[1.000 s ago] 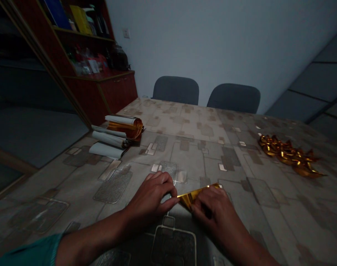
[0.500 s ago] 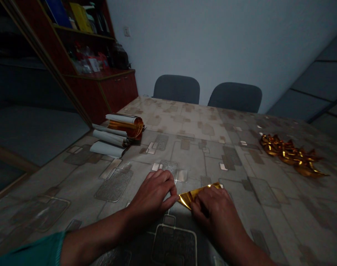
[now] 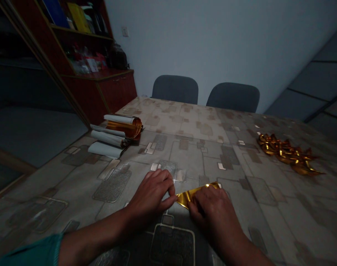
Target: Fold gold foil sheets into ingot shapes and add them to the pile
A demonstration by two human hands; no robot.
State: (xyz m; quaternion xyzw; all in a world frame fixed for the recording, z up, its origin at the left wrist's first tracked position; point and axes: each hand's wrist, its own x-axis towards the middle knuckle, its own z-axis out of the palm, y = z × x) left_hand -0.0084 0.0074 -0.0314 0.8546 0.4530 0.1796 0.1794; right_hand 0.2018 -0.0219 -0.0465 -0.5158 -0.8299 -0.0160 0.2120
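A folded piece of shiny gold foil paper (image 3: 184, 198) lies between my hands, low over the near part of the table. My left hand (image 3: 156, 189) pinches its pointed left tip between thumb and fingers. Over its right part my right hand (image 3: 212, 207) is closed, fingers curled on the foil and hiding much of it. The foil's upper right edge shows past the right knuckles.
A patterned cloth covers the table (image 3: 185, 122). Curled sheets of gold foil paper with pale backing (image 3: 115, 135) lie at the left. Several folded gold foil pieces (image 3: 287, 153) form a row at the right. Two grey chairs (image 3: 175, 88) stand behind the table, a red-brown cabinet (image 3: 117, 88) at back left.
Both hands keep their hold on the foil with hardly any movement. The whole view has shifted slightly, so things appear a little further left.
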